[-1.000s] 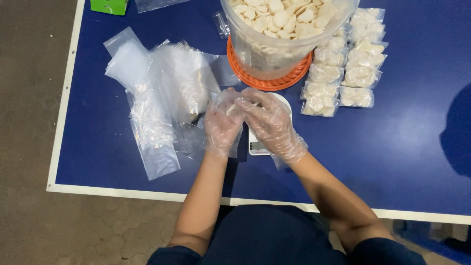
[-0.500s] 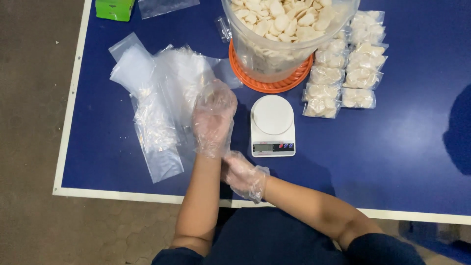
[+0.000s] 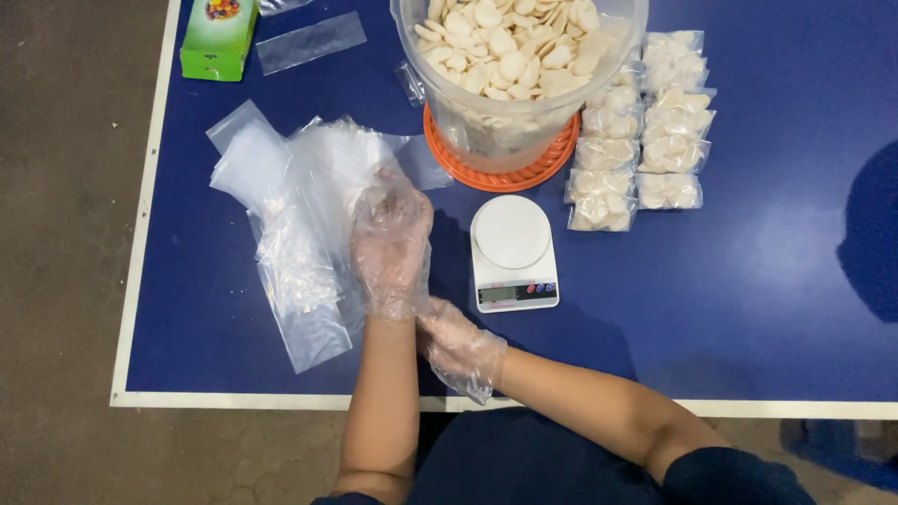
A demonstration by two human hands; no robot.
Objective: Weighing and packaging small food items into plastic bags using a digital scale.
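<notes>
The left hand [image 3: 391,245], in a loose clear plastic glove, lies flat with fingers spread on the heap of empty clear plastic bags [image 3: 299,215] at the left of the blue table [image 3: 748,309], pressing on them rather than gripping one. The right hand [image 3: 460,348], also gloved, is at the left wrist with its fingers curled around the cuff of the left glove [image 3: 402,304], apparently pinching it. To seat that glove well, the pull should run along the forearm while the left fingers stay spread, so that the thin film does not tear or bunch.

Just right of the hands stands a small white digital kitchen scale [image 3: 513,251], its round platform bare. Behind it a large clear tub of pale round crackers [image 3: 519,65] sits on an orange lid [image 3: 500,173]. Filled small packets [image 3: 645,140] lie in rows beside the tub. A green carton [image 3: 219,37] rests at the far left corner.
</notes>
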